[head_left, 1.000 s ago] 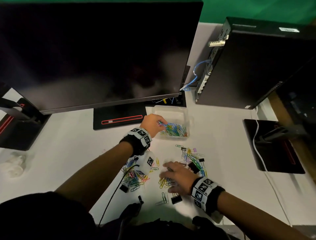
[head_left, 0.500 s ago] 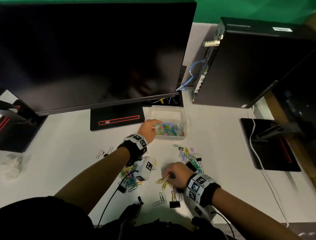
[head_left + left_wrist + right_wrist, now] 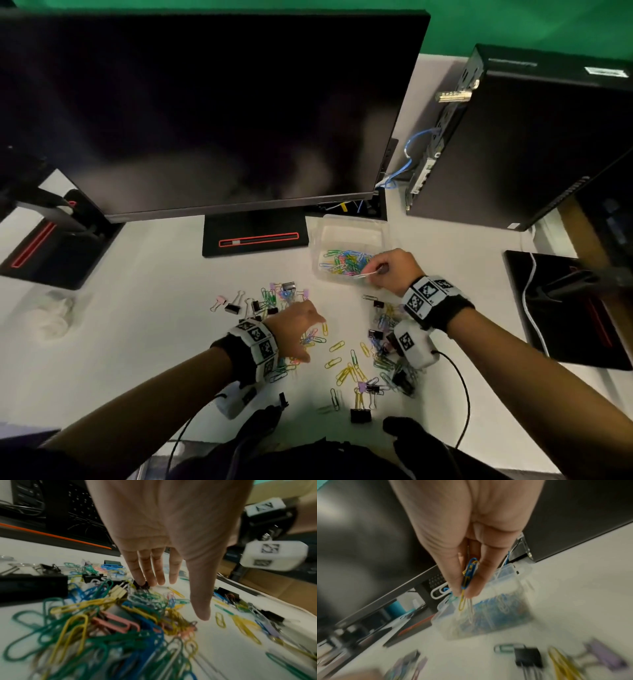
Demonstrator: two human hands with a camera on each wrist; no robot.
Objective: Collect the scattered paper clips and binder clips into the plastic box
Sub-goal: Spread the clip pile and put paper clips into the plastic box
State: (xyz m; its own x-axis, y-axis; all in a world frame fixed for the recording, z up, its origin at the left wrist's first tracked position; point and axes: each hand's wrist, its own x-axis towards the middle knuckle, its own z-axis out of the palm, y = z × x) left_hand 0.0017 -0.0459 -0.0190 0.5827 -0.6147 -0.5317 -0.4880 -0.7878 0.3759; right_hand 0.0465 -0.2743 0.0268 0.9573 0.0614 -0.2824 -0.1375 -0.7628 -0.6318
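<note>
While the right hand point(image 3: 394, 270) pinches a few paper clips point(image 3: 467, 577) at the near rim of the plastic box point(image 3: 383, 236), the left hand point(image 3: 298, 329), fingers straight and spread, holding nothing, hovers over scattered clips point(image 3: 342, 363) on the desk point(image 3: 137, 308).

Bare forearms, black wristbands point(image 3: 445, 310) with white square-patterned marker blocks, white wrist cameras point(image 3: 414, 344), black cables point(image 3: 462, 387)

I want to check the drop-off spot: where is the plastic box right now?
In the head view the plastic box sits right of centre on the desk, beside the monitor stand, under the right hand.
</note>
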